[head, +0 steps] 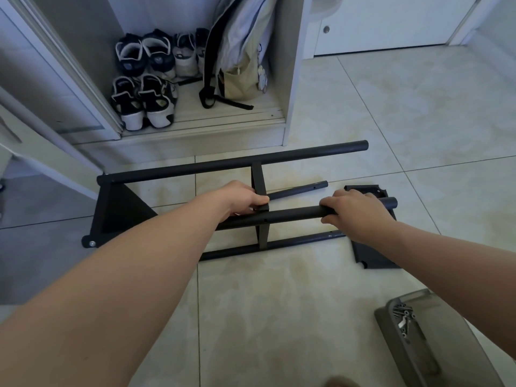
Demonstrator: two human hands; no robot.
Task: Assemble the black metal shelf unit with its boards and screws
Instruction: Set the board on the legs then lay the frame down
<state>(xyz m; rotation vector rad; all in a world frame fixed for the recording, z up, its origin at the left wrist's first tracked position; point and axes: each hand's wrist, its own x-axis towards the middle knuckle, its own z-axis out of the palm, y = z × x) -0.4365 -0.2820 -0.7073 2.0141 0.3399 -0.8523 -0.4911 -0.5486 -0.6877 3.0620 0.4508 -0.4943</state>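
Note:
The half-built black metal shelf frame lies on its side on the tiled floor. Its far tube (237, 162) and near tube (279, 243) run left to right, joined at the left to a black end board (117, 210). My right hand (354, 209) grips a raised middle tube (296, 213) near its right end. My left hand (243, 198) holds a flat black crossbar (258, 177) where it meets that tube. A loose short tube (301, 189) lies behind. Another black board (374, 255) lies flat under the right hand. Screws (405, 317) sit in a grey tray.
The grey tray (435, 339) stands on the floor at the lower right. An open wardrobe (201, 127) with several shoes (145, 99) and a beige bag (240, 76) is directly behind the frame. A white door (391, 23) is at the back right.

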